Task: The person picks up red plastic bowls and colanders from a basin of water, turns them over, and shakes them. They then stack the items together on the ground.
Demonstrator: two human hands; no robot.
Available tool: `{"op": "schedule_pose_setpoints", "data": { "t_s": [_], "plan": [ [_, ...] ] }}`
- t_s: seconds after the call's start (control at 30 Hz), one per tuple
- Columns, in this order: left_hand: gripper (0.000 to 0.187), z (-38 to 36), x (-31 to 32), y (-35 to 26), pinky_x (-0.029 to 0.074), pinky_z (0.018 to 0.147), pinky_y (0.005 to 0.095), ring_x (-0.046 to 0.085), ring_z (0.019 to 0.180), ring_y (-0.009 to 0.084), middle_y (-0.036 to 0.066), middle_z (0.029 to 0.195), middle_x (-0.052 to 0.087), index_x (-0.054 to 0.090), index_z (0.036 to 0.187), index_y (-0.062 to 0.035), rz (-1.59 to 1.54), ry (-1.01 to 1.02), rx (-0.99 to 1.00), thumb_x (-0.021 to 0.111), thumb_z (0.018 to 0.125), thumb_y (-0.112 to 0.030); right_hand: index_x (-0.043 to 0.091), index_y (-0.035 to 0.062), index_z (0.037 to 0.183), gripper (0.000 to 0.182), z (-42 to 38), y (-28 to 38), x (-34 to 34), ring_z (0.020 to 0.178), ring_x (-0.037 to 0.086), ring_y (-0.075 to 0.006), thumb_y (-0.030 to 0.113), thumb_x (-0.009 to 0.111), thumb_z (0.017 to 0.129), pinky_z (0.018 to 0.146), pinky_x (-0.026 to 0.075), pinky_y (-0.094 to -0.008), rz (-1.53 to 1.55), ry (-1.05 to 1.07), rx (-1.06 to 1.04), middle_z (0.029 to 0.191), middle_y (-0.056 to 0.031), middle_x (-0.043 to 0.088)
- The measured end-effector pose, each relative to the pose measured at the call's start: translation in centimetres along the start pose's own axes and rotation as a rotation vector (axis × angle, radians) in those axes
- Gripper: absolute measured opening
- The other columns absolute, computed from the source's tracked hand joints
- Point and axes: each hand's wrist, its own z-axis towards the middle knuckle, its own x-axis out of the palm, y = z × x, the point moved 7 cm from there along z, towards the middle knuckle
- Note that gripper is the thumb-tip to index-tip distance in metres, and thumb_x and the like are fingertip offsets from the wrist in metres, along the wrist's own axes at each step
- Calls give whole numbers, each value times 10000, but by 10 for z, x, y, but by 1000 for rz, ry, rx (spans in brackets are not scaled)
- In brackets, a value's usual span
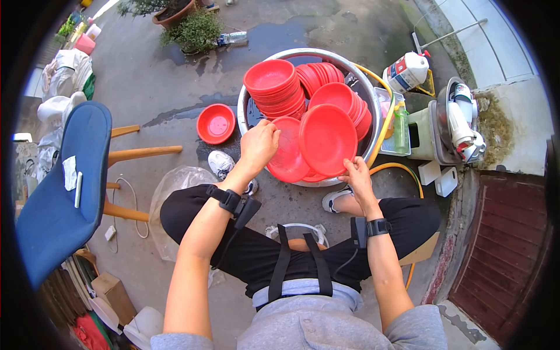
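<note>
My left hand [259, 144] is closed, its fingers pinching the left rim of a shallow red plate [284, 158]. A second red plate [328, 140] overlaps the first, and my right hand [357, 179] grips its lower right rim between thumb and fingers. Both plates are over the near side of a big metal basin [241, 108]. Inside the basin stands a tall stack of red plates [270, 76], with more leaning stacks [319, 76] beside and behind it. Dark water shows between the stacks.
A lone red bowl [216, 123] sits on the concrete left of the basin. A yellow hose [387, 116] curves along the basin's right side, near a green bottle [401, 128] and a white jug [408, 71]. A blue chair [70, 192] stands at left.
</note>
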Motion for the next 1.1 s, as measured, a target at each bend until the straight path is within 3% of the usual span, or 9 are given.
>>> {"op": "schedule_pose_setpoints", "data": {
  "t_s": [0.43, 0.53, 0.6, 0.7, 0.77, 0.83, 0.9, 0.97, 1.1],
  "plan": [
    [121, -2, -19, -34, 491, 788, 388, 572, 876, 287, 118, 905, 569, 673, 799, -8, -53, -180, 232, 631, 784, -121, 519, -42, 1066, 247, 23, -22, 22, 627, 666, -166, 163, 564, 937, 477, 542, -272, -264, -68, -117, 870, -131, 662],
    [126, -2, -19, -34, 488, 790, 388, 570, 880, 286, 125, 913, 567, 672, 788, -7, -69, -176, 185, 647, 778, -130, 523, -45, 1107, 296, 27, -35, 22, 721, 686, -259, 157, 598, 903, 607, 570, -341, -382, -94, -51, 891, -171, 665],
    [158, -3, -15, -32, 480, 796, 395, 578, 901, 288, 116, 937, 580, 674, 764, -14, -101, -113, 143, 681, 787, -171, 476, -37, 1224, 432, 29, -36, 26, 900, 656, -377, 150, 624, 863, 820, 530, -413, -592, -135, -182, 987, -233, 648],
    [185, -5, -5, -27, 475, 791, 393, 576, 898, 297, 123, 934, 581, 669, 763, -7, -118, -55, 121, 701, 780, -188, 386, -7, 1345, 590, 15, -27, 39, 1084, 553, -459, 154, 636, 836, 957, 438, -444, -663, -123, -256, 1162, -282, 576],
    [198, -8, 4, -26, 476, 794, 398, 568, 891, 305, 139, 937, 572, 668, 767, 9, -106, -36, 139, 695, 773, -187, 310, 31, 1412, 677, 12, -29, 49, 1135, 530, -430, 176, 640, 839, 960, 434, -435, -828, -121, -211, 1272, -267, 510],
    [212, -12, 9, -30, 476, 797, 402, 559, 883, 313, 156, 940, 562, 668, 771, 25, -95, -16, 159, 690, 765, -186, 346, 36, 1403, 665, -31, 33, 85, 1161, 508, -411, 203, 653, 838, 983, 413, -428, -1124, -297, -782, 1297, -247, 493],
    [232, -15, 12, -35, 471, 807, 409, 550, 899, 323, 179, 949, 556, 663, 776, 56, 19, 5, 187, 686, 762, -175, 546, 25, 1216, 471, -30, 43, 108, 1135, 547, -343, 251, 682, 826, 966, 427, -414, -829, 11, -690, 1222, -166, 573],
    [245, -16, 19, -33, 469, 806, 407, 544, 906, 326, 190, 949, 555, 660, 785, 76, 7, -1, 189, 682, 757, -166, 589, 18, 1123, 370, -24, 29, 129, 1041, 620, -302, 239, 672, 839, 892, 479, -395, -645, 239, -519, 1105, -132, 649],
    [196, -17, 19, -29, 458, 780, 410, 537, 878, 324, 161, 888, 537, 632, 723, 34, 77, -25, 196, 686, 752, -152, 600, 8, 1092, 318, -7, -2, 143, 930, 674, -265, 214, 657, 855, 819, 512, -367, -496, 247, -297, 1005, -129, 689]
  ]
}}
